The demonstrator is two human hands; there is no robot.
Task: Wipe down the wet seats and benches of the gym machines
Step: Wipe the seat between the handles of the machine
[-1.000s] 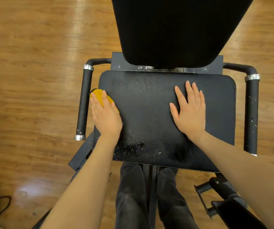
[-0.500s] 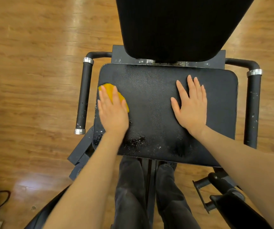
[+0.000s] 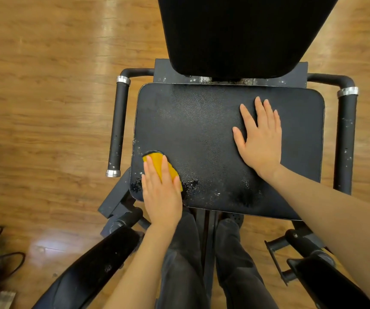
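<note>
Our left grip [image 3: 160,192] lies flat, fingers straight, pressing a yellow cloth [image 3: 164,167] onto the near left corner of the black seat pad [image 3: 202,134]. Our right grip [image 3: 260,139] is spread open, palm down on the right half of the pad, grasping nothing. Wet droplets [image 3: 204,186] glisten along the pad's near edge, between our two wrists. A black backrest [image 3: 242,32] rises beyond the pad. Black handles stand at either side, the left handle [image 3: 117,128] just beside the cloth's corner. We see our dark trousers [image 3: 184,259] below, and wooden floor [image 3: 46,85] all round.
</note>
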